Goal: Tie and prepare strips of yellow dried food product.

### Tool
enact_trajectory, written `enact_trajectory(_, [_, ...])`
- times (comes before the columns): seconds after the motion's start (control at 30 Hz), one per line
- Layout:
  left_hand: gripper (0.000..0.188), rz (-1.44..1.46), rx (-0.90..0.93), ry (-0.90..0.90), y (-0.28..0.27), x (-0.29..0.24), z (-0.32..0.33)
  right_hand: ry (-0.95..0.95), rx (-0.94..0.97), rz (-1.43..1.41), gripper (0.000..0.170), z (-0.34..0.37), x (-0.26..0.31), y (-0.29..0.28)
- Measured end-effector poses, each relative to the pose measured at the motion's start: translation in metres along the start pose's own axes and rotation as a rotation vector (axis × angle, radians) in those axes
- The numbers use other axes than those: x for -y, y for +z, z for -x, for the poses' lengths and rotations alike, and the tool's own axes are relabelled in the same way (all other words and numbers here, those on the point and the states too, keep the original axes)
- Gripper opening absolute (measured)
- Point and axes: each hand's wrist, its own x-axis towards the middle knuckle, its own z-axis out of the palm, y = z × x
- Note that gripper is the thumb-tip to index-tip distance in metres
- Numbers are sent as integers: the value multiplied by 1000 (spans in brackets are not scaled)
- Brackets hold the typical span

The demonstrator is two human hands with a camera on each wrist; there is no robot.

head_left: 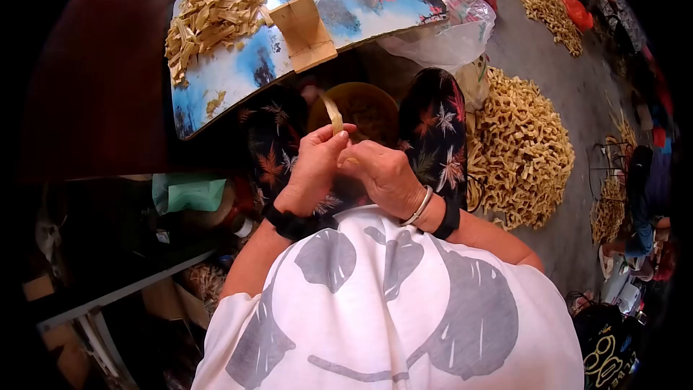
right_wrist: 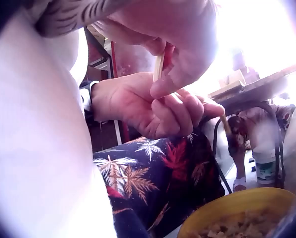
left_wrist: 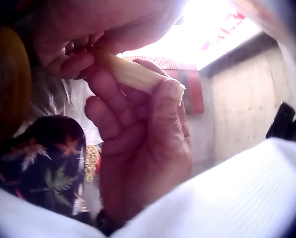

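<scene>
Strip [head_left: 333, 112] | pale yellow, narrow (slightly bowed) | hands [head_left: 315, 162] [head_left: 390, 177] both pinching it

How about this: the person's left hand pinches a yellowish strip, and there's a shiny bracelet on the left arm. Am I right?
Not quite: the shiny bracelet is on the right arm, as the head view shows. The left hand does pinch a yellowish strip.

The counter [head_left: 242, 83] stands ahead on the left, with strips [head_left: 220, 14] piled on its left part and a block [head_left: 302, 32] at its near edge. Before the hands [head_left: 386, 177], a bowl [right_wrist: 237, 199] with pieces [right_wrist: 242, 229] in it sits between the knees [head_left: 442, 123]. Right of the knees a heap [head_left: 523, 148] lies on the floor [head_left: 538, 65], a second heap [head_left: 550, 13] farther ahead.
</scene>
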Motion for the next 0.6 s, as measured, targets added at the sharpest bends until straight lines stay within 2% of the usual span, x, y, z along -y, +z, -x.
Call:
enact_trajectory(0.07, [23, -493, -126, 152, 7, -3, 3, 74, -42, 17, 8, 0, 0, 0])
enact_trajectory(0.17, [14, -1104, -155, 604, 27, -17, 11, -180, -195, 183, 8, -6, -19, -4])
enact_trajectory(0.23, [26, -1350, -176, 630, 31, -19, 17, -137, -243, 161, 7, -5, -29, -1])
enact_trajectory(0.3, [35, -1513, -205, 611, 37, -27, 27, 177, -261, -59, 9, -3, -31, 6])
enact_trajectory(0.33, [38, -1514, -240, 706, 36, -26, 26, 378, -243, -228, 14, -5, -31, 5])
enact_trajectory(0.43, [45, -1460, -317, 935, 39, -22, 25, 762, -194, -465, 17, -13, -31, 0])
enact_trajectory(0.5, [47, -1372, -321, 1020, 44, -21, 23, 764, -190, -507, 20, -13, -42, 9])
enact_trajectory(0.6, [48, -1364, -377, 1012, 45, -20, 21, 705, -183, -478, 20, -16, -38, 10])
